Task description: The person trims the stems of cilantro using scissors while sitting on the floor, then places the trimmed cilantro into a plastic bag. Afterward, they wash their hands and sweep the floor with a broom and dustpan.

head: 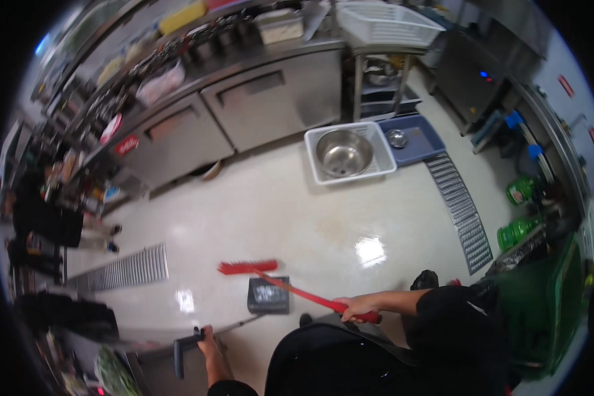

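My right hand [355, 308] grips the red handle of a broom [248, 267] near its top end. The broom's red bristle head rests on the pale floor, just beyond a black dustpan [268, 295]. My left hand [207, 342] is closed around the dustpan's long handle, near its dark grip. The dustpan lies on the floor before me, with something dark and shiny showing in it, too unclear to name. Broom head and pan look very near each other; whether they touch I cannot tell.
A white plastic basket [318, 171] holding a steel pot [344, 153] stands beside a blue-grey tub [418, 151]. Floor grates [137, 268] lie left and right. Steel counters [282, 94] run along the far side. A green wheeled bin [534, 302] is at my right. Other people [49, 213] stand at left.
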`<state>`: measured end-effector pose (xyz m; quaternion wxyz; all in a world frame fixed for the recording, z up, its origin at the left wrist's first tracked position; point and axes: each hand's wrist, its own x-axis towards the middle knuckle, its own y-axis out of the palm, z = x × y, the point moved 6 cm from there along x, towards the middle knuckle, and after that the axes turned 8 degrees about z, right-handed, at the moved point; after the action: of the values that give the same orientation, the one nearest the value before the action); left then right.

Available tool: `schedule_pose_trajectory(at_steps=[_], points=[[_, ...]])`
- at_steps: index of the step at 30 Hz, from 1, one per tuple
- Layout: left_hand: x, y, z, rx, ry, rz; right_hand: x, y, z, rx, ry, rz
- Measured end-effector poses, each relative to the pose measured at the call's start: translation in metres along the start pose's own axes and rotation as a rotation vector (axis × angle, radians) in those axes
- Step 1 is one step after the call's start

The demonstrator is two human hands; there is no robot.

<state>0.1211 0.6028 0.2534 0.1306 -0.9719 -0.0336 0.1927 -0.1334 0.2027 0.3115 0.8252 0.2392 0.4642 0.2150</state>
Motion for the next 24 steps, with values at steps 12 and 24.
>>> schedule_pose_trajectory(at_steps=[12, 24], points=[[0.002, 0.155, -0.226, -0.021, 0.473, 0.576, -0.021, 0.126, -0.064, 0.637, -0.446, -0.150], [-0.275, 0.250, -0.424, 0.103, 1.029, 1.495, 0.007, 0.297, -0.208, 1.056, -0.623, -0.774]])
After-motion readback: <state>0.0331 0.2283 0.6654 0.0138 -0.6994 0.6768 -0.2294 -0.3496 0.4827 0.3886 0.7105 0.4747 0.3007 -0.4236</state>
